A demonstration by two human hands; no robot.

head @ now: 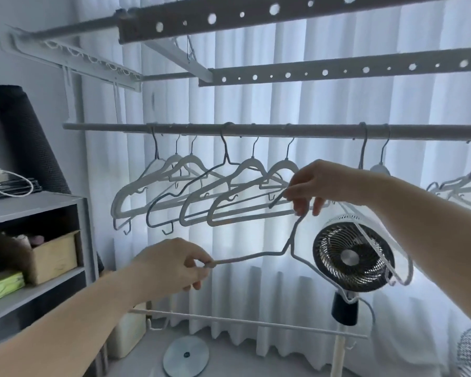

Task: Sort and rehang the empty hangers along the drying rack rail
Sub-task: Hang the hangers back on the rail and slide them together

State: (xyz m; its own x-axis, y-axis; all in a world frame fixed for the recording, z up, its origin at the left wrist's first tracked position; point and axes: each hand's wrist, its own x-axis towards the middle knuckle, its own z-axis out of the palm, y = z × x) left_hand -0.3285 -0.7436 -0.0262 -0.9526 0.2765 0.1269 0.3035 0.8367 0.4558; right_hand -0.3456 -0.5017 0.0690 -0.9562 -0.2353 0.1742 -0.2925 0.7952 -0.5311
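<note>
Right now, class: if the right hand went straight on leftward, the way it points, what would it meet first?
Probably the nearest white plastic hanger hanging on the grey metal rail; depth is unclear.

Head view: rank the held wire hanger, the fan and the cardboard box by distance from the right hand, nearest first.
1. Wire hanger: touching, its hook end pinched by the right hand.
2. Fan: just below the hand and slightly right, behind the hanger.
3. Cardboard box: far left, inside the shelf unit.
</note>
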